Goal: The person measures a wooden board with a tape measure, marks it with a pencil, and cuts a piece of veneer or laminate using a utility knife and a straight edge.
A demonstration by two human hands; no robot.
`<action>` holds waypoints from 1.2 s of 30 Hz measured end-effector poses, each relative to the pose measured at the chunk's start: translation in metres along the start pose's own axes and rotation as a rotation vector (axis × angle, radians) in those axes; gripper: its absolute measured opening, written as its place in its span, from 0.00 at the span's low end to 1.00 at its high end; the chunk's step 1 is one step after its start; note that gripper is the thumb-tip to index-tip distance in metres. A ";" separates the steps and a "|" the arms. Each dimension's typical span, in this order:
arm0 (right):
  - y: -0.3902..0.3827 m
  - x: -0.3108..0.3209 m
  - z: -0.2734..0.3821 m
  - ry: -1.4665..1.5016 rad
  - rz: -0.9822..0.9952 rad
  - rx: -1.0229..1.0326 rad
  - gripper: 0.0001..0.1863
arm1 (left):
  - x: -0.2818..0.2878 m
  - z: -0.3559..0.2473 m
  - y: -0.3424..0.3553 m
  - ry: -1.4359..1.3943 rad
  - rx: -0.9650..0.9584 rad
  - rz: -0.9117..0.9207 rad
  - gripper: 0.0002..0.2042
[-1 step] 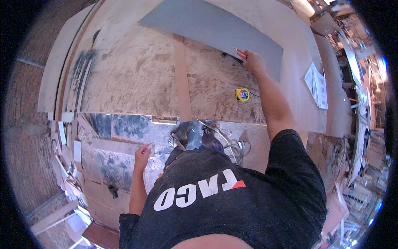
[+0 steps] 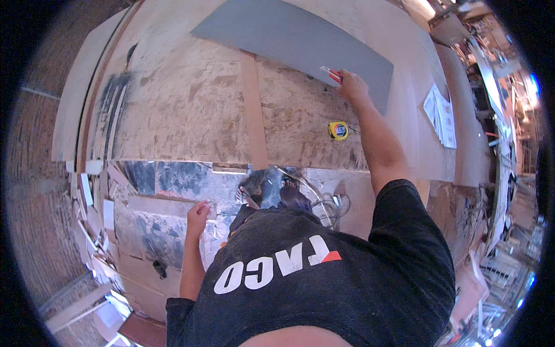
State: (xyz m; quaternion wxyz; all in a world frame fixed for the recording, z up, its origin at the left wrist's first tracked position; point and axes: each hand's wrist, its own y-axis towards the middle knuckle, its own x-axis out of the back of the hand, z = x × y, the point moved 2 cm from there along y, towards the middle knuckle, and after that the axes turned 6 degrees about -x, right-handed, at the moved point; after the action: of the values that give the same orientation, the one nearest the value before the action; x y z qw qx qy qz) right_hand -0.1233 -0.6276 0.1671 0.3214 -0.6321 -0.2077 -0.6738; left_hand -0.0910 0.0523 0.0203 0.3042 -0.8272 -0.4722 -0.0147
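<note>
My right hand (image 2: 350, 85) is closed on a red-handled tool with a pale, metallic-looking end (image 2: 330, 74), at the lower edge of a long grey panel (image 2: 289, 32) lying on a wooden worktable (image 2: 191, 104). A yellow tape measure (image 2: 339, 130) lies below that hand, beside my forearm. My left hand (image 2: 198, 213) is down at my left side, below the table's near edge, fingers curled beside something small and pale that I cannot make out. A narrow wooden strip (image 2: 252, 110) runs from under the panel toward me.
A folded printed sheet (image 2: 439, 115) lies on the table's right part. Long boards (image 2: 92, 75) run along its left side. Scrap pieces (image 2: 92, 214) stand at lower left, and cables (image 2: 329, 208) lie on the floor by my feet (image 2: 248, 194). Cluttered materials (image 2: 497, 75) line the right.
My right hand and the tool have shifted very slightly toward the upper left. The view has tilted a little; my left hand stays in place.
</note>
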 end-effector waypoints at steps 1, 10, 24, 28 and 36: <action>-0.009 -0.007 0.010 0.026 0.016 -0.003 0.22 | 0.009 -0.004 0.005 0.008 -0.010 0.003 0.17; -0.051 -0.071 0.009 0.042 0.086 -0.004 0.25 | 0.057 0.025 0.027 0.098 -0.070 0.066 0.20; -0.162 -0.085 -0.032 0.027 -0.139 0.097 0.35 | 0.005 0.010 0.017 0.166 -0.079 0.061 0.18; -0.164 -0.091 -0.042 0.111 0.001 0.019 0.36 | -0.033 0.005 0.001 0.111 -0.070 0.032 0.19; -0.152 -0.089 0.001 0.924 0.469 0.021 0.24 | -0.065 -0.050 -0.049 -0.025 0.032 -0.003 0.19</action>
State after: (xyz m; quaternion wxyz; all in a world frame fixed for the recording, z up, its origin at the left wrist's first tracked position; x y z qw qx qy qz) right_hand -0.2290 -0.5041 0.0991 0.5282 -0.2950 0.0963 -0.7904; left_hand -0.1523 -0.0061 0.0647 0.3112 -0.8217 -0.4774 0.0029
